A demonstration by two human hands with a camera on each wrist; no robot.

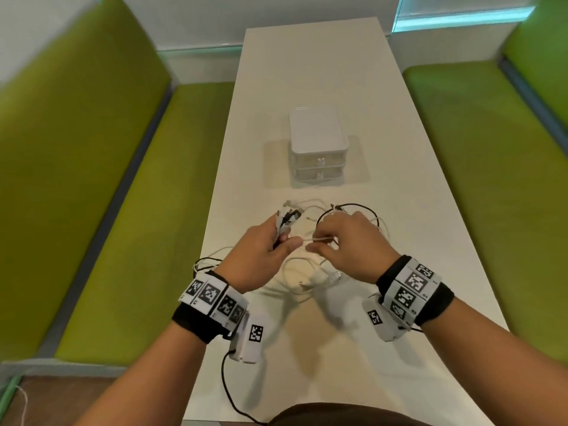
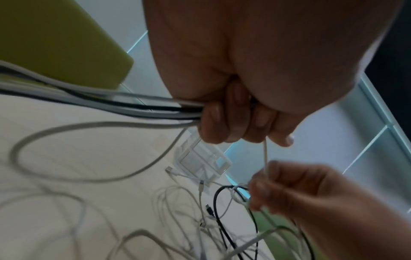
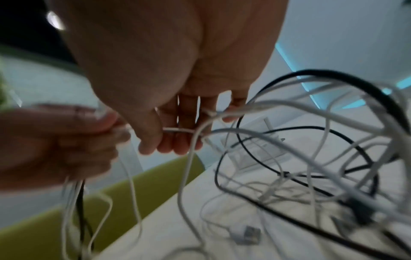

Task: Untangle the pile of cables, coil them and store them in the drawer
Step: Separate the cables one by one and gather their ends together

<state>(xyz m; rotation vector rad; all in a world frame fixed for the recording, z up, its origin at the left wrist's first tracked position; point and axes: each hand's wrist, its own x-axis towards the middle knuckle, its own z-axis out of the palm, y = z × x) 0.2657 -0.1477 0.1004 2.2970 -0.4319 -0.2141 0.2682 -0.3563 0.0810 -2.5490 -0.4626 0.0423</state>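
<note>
A short run of white cable (image 1: 318, 239) is stretched level between the two hands — left hand (image 1: 261, 250) fisted round a bundle of cable ends (image 1: 287, 218), right hand (image 1: 350, 241) pinching the strand. The tangle (image 1: 307, 275) lies just beneath both; the drawer unit (image 1: 318, 146) stands well beyond the fingers.

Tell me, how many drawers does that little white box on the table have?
2: the upper drawer and the lower drawer, stacked and both shut, on the front of the white box beyond the cables.
</note>
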